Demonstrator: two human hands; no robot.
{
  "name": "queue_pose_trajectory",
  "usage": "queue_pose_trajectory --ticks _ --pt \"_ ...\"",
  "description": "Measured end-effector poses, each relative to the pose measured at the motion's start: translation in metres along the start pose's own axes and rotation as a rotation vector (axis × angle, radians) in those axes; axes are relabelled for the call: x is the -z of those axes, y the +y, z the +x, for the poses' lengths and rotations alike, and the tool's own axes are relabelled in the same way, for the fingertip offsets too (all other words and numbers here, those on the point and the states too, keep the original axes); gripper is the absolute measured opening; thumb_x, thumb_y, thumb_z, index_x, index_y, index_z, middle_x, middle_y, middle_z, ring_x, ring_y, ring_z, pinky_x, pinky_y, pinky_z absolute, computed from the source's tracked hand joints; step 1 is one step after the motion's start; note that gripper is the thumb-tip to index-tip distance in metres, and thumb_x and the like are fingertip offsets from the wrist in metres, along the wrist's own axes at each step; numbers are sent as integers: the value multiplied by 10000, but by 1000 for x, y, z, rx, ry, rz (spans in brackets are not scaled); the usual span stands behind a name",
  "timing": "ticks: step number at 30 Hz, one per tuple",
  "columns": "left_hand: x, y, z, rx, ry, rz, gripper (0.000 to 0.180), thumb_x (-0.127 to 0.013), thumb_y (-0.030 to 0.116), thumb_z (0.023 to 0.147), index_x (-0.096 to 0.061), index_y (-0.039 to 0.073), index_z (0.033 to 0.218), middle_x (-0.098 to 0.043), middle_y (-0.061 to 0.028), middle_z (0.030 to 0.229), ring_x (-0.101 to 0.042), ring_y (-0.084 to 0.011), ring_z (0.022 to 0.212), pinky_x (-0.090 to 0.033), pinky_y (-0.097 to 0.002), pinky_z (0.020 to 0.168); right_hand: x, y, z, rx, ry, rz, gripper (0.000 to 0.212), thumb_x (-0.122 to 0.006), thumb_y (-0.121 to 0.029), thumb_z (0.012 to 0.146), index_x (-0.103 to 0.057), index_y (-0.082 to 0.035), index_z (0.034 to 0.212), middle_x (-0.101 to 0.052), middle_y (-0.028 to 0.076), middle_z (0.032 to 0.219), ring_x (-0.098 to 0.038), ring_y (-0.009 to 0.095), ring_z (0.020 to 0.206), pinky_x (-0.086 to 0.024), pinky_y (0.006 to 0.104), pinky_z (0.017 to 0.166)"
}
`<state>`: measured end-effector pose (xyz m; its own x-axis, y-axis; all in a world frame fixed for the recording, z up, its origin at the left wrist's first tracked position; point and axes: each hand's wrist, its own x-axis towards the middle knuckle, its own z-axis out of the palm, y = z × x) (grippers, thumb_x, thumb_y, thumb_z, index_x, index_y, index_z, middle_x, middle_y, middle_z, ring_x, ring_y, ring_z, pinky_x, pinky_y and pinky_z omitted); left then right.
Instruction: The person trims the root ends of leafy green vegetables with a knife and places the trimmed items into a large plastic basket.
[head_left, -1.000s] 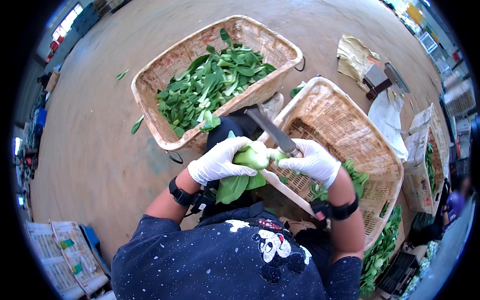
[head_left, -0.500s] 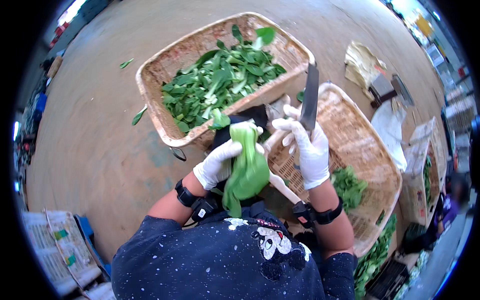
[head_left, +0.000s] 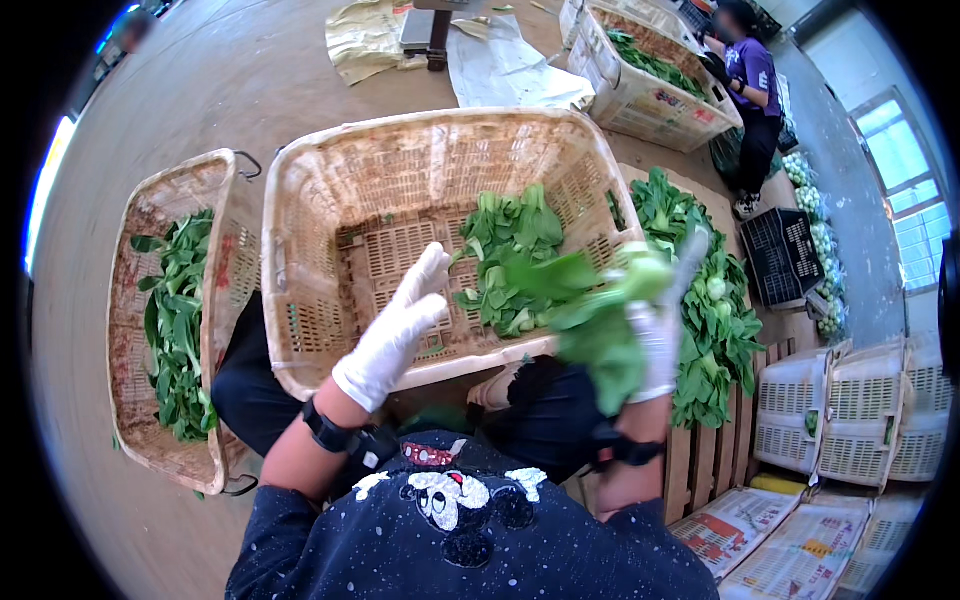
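Note:
Over the near left part of a large pale plastic basket, my left hand in a white glove is open, fingers stretched and nothing in it. My right hand, gloved too and smeared by motion, is at the basket's right end. A head of bok choy is held there, its pale base at the hand and its leaves hanging toward me. A blurred grey streak stands above the right hand; whether it is a knife blade I cannot tell. Several trimmed bok choy lie in the basket's right half.
To the left stands another basket with loose leaves. A bok choy heap lies on wooden slats at right, beside a black crate. Stacked white crates stand lower right. A person in purple works at a far basket.
My view has turned right, bringing the large basket in front of me. The bok choy has gone from my left hand to my right. My left hand has opened.

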<state>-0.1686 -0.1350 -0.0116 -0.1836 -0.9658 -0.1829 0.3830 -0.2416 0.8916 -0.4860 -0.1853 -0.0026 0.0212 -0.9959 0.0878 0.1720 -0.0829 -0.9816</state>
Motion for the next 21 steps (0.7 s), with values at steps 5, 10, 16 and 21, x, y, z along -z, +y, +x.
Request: queue_pose_trajectory --ticks 5,10,16,21 --pt "43 -23 91 255 108 150 462 -575 360 928 -517 95 1302 -564 -64 1266 -504 -193 1168 -377 -360 972 168 -26 57 -87 966 -660 582 -615 -339 914 -417 -55 1382 -586 145 1124 -567 164 673 -486 305 596" --pt "89 -118 203 553 109 139 410 -549 374 943 -564 83 1232 -628 -76 1184 -569 -209 1091 -419 -358 942 137 -22 95 56 567 521 483 -441 -65 844 -489 -42 1324 -652 170 1051 -468 101 507 -398 218 410" --pt "114 -301 265 469 -306 1007 329 -547 214 907 -601 81 1203 -660 -147 1126 -620 -280 973 -479 -375 827 10 30 112 -310 128 460 465 -465 -222 986 -364 -60 1410 -600 98 879 -570 157 684 -480 267 558" --pt "71 -393 274 356 157 706 343 -647 170 861 -615 14 1164 -689 -118 1066 -644 -254 930 -490 -360 838 0 34 112 -372 30 303 604 -484 -150 958 -227 -10 1487 -528 21 641 -455 77 483 -367 200 441"
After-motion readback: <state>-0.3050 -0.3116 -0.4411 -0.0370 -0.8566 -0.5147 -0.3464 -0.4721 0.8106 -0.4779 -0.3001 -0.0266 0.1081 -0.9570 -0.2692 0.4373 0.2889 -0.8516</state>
